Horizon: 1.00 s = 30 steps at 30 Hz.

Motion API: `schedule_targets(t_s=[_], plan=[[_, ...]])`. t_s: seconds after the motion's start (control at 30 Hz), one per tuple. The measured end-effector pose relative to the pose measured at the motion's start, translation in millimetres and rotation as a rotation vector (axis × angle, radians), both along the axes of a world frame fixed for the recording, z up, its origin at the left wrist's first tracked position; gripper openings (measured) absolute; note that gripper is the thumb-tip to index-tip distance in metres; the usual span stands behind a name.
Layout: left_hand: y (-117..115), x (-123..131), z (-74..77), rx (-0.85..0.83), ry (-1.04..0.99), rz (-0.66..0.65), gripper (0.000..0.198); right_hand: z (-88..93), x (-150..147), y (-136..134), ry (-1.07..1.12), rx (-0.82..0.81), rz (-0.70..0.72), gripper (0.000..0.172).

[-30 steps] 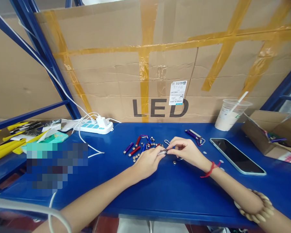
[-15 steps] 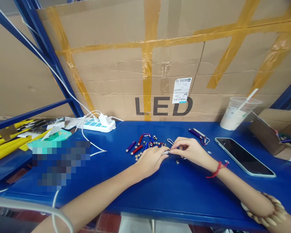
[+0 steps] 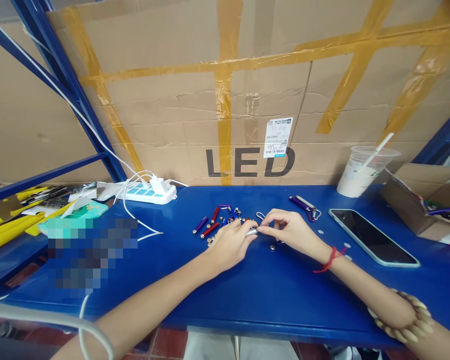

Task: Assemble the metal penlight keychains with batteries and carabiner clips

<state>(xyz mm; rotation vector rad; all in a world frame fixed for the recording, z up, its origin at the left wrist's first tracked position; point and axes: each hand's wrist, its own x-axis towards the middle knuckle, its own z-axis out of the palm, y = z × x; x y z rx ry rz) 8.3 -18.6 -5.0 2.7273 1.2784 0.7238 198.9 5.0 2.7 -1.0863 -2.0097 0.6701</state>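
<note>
My left hand (image 3: 228,245) is closed around a small silver keychain flashlight (image 3: 251,231), whose end sticks out past the fingers. At that end the thumb and fingertips of my right hand (image 3: 294,232) pinch together, touching the tube; any tiny part between them is hidden. Behind my left hand lie a purple tube (image 3: 200,226), a red tube (image 3: 210,230) and more tubes with carabiner clips, partly covered. Small round button cells (image 3: 209,241) sit beside that hand. A small round metal piece (image 3: 272,247) lies below my right fingers, with a silver clip (image 3: 260,215) behind them.
Purple and silver tubes with a clip (image 3: 302,204) lie farther right, near a phone (image 3: 373,237). A plastic cup (image 3: 360,175) and an open carton (image 3: 408,205) stand at the right. A power strip (image 3: 150,194) with white cables lies left, before a cardboard wall (image 3: 165,120).
The view has shifted slightly. My hands keep nearly the same hold at the silver flashlight's end, and slightly more of its bare tube shows between them.
</note>
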Motion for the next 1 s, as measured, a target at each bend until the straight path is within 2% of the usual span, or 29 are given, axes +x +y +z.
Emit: schedule_targets(t_s=[0.47,0.7,1.0], plan=[[2.0,1.3,-2.8,0.039,0.064,0.028,0.027,3.0,-4.2,-4.7,0.034,0.025,-0.005,0.034],[5.5,-1.0,-3.1,0.013,0.029,0.055,0.027,1.2,-4.2,-4.8,0.046,-0.010,0.096,0.033],[6.8,-3.2,-0.7,-0.009,-0.051,0.012,0.029,3.9,-3.9,-3.9,0.068,0.113,0.061,0.030]])
